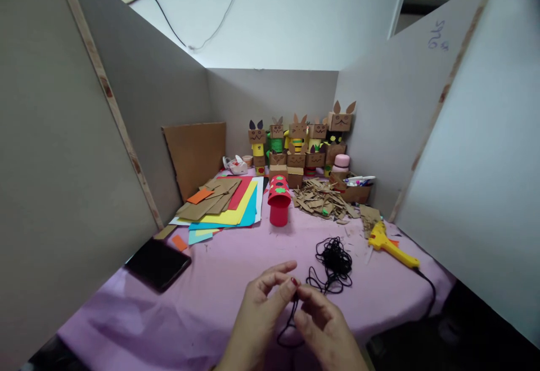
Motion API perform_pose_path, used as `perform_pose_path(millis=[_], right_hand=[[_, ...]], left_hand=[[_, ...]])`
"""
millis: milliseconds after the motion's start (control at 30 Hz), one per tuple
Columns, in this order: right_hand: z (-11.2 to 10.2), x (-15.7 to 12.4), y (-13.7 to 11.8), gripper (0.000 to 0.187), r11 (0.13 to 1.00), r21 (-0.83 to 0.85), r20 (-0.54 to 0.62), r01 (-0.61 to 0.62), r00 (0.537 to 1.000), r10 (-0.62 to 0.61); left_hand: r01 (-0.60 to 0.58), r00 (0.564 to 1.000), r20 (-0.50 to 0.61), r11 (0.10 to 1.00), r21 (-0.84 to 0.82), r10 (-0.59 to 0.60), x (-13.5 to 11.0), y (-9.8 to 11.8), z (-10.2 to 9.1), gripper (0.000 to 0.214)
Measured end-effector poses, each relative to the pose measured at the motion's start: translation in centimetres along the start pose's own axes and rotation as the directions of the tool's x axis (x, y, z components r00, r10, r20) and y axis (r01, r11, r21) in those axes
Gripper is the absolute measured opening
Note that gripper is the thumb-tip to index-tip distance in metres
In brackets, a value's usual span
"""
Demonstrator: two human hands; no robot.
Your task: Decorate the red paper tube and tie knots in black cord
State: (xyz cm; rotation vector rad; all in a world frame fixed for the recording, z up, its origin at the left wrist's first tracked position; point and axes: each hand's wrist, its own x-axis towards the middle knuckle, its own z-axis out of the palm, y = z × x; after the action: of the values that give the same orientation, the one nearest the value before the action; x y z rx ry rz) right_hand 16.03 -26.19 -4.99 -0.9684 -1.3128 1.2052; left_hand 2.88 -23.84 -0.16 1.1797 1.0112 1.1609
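My left hand (258, 310) and my right hand (324, 323) meet low in the middle of the view, just above the pink cloth (211, 292). Both pinch a strand of black cord (293, 312) between thumb and fingertips. The strand loops down below my fingers and runs back to a tangled heap of the same black cord (334, 262) lying on the cloth just beyond my right hand.
A red cup figure (279, 199) stands mid-table. Coloured paper and cardboard strips (223, 202) lie left, a dark tablet (158, 264) at the left edge. Cardboard scraps (320, 199) and a yellow glue gun (390, 245) lie right. Cardboard animal figures (301, 143) line the back wall. Partition boards enclose the table.
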Motion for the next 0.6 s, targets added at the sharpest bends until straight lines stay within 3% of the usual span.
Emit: perform_pose_path(millis=[133,600], right_hand=[[0.9,-0.1,-0.5,0.036,0.991,0.128,-0.090,-0.045,0.994,0.056],[0.1,0.3,0.4,0.033,0.907,0.415,-0.296,-0.065,0.933,0.202]], left_hand=[[-0.004,0.999,-0.042,1.000,0.027,0.005,0.2,-0.6,-0.1,0.023],[0.001,0.981,-0.193,1.000,-0.009,-0.003,-0.4,-0.1,-0.5,0.024]])
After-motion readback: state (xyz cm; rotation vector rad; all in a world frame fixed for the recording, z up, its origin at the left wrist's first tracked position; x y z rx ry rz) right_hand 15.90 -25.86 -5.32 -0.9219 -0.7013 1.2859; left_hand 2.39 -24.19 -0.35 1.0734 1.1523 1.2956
